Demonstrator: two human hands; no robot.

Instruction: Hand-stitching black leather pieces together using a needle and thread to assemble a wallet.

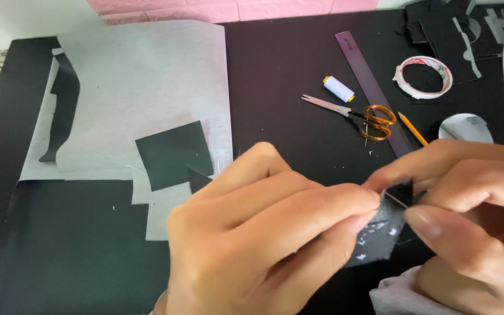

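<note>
A small fabric piece [380, 230] is held between the left hand [263, 233] and the right hand [468, 216], near the front edge of the bench [275, 70]. Behind the left hand, a square patch [173, 154] is laid on a large paper sheet [141, 81], which is spread over the left part of the bench. Behind the right hand, the scissors [357, 115] are found lying against a ruler [371, 93]. A thread spool [338, 88] is placed just left of the ruler, a pencil [413, 129] just right of it. Further right, a tape roll [424, 76] is set, with fabric scraps [444, 23] piled behind it.
</note>
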